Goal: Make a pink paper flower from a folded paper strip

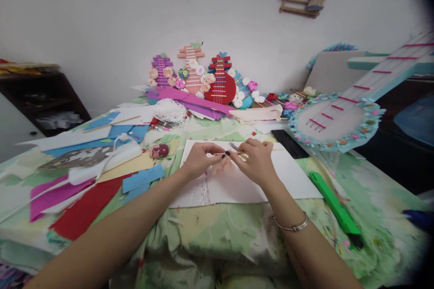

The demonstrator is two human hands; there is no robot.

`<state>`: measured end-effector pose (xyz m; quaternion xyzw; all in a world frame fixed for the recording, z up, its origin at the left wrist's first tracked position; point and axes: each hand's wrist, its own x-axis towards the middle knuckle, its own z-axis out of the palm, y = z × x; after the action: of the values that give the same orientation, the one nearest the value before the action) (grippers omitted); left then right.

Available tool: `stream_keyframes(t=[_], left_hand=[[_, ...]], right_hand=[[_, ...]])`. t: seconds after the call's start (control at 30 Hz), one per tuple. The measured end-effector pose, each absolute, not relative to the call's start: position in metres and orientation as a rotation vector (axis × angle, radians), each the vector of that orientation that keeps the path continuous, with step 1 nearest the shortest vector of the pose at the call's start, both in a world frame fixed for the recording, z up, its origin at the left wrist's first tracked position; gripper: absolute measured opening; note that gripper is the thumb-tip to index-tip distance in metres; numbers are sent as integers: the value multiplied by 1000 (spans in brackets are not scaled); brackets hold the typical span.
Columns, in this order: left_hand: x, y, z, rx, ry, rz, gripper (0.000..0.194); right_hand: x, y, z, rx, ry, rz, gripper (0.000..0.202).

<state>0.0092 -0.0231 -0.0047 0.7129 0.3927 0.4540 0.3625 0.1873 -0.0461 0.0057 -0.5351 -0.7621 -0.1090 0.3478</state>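
Observation:
Over a white sheet of paper (261, 187), both hands meet at a thin wooden stick (241, 152). My left hand (204, 158) is closed, its fingertips pinching the stick's left part. My right hand (256, 158) pinches it further right, and what looks like slim metal scissors or tweezers (233, 146) sticks out by its fingers. A peach piece of crepe-like paper (222, 166) hangs below the fingertips; how it joins the stick is too small to tell. Thin shiny strands (202, 188) lie on the sheet below my left hand.
A green cutter (334, 203) and a black phone-like object (290, 143) lie right. Coloured paper (91, 205) and white string (171, 112) are left and behind. Small decorated instruments (220, 83) lean on the wall. A large round-bodied one (332, 122) stands at right.

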Motion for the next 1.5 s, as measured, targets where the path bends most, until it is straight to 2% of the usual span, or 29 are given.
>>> stream_keyframes(t=[0.17,0.57,0.93,1.2,1.5], left_hand=[[9,-24,-5,1859,981,1143,18],[8,-29,3,1912,972,1092,18],[5,-22,0,1832,966,1012,19],[5,-22,0,1844,973,1051,17],[7,-25,3,1979,980,1025,17]], right_hand=[[187,-45,5,-1418,-1999,-246,42],[189,-43,7,-1410,-1970,-77,39],[191,-42,5,-1323,-2016,-212,32],[196,-42,6,-1299,-2083,-158,24],[195,-41,2,-1272,-2064,-259,26]])
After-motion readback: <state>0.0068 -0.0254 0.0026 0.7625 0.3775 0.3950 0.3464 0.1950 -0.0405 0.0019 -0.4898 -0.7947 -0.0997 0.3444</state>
